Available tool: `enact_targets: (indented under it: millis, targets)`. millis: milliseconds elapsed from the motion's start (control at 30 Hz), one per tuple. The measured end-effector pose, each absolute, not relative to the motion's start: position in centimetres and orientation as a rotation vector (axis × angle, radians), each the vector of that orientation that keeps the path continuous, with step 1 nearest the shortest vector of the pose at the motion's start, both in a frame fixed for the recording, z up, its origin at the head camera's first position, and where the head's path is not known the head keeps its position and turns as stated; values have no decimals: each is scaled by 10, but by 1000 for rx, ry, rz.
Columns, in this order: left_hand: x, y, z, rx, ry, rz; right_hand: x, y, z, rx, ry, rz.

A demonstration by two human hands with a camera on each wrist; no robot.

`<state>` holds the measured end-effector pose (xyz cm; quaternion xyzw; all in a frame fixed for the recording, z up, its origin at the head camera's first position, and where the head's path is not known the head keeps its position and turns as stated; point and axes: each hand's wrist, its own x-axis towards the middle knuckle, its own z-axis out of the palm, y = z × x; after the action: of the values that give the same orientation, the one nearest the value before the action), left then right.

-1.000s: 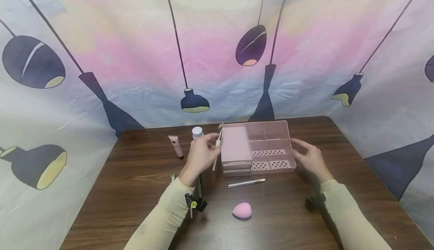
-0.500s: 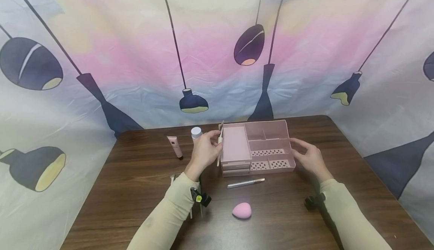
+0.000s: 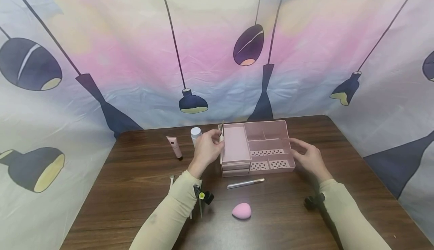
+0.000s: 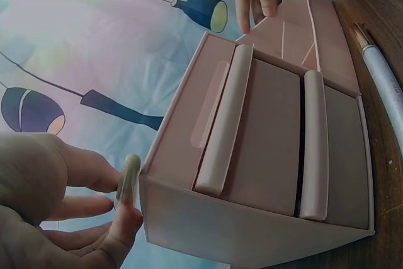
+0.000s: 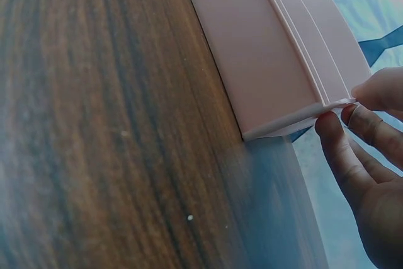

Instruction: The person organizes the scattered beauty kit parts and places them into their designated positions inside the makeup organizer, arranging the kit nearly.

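Observation:
My left hand pinches a slim, pale-handled makeup brush between thumb and fingertips. The brush stands upright beside the left wall of a pink makeup organizer. In the left wrist view the left hand is close to the organizer's edge, with the brush seen nearly end-on; most of it is hidden. My right hand pinches the organizer's right wall. The right wrist view has thumb and fingertips of the right hand on either side of that wall.
A silver-handled brush and a pink makeup sponge lie in front of the organizer. A pink tube and a white-capped bottle are at the left. Slim brushes lie partly under the left forearm. A patterned cloth hangs behind the table.
My left hand has moved slightly right with the brush, bringing it against or near the organizer's left side and more upright. The right hand and organizer have hardly moved.

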<state>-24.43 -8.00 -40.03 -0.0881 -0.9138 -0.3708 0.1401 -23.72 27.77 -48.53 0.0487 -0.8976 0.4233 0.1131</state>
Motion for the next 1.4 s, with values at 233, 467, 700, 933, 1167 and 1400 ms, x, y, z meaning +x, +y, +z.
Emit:
enact_targets:
  millis: [233, 467, 700, 933, 1167, 1400]
  targets:
    - [-247, -77, -400, -263, -2662, -970, -237, 278, -485, 144, -2630, 1246]
    - [-247, -73, -401, -356, -2671, -761, -237, 278, -484, 124, -2650, 1240]
    - [-247, -71, -404, -383, -2660, -703, -235, 276, -483, 95, -2679, 1215]
    - [-246, -72, -406, -370, -2658, -740, -234, 277, -484, 93, -2672, 1218]
    - [-246, -74, -404, -344, -2673, -799, -235, 277, -483, 100, -2674, 1204]
    - [-243, -78, -402, -360, -2641, -831, -236, 277, -483, 88, -2673, 1193]
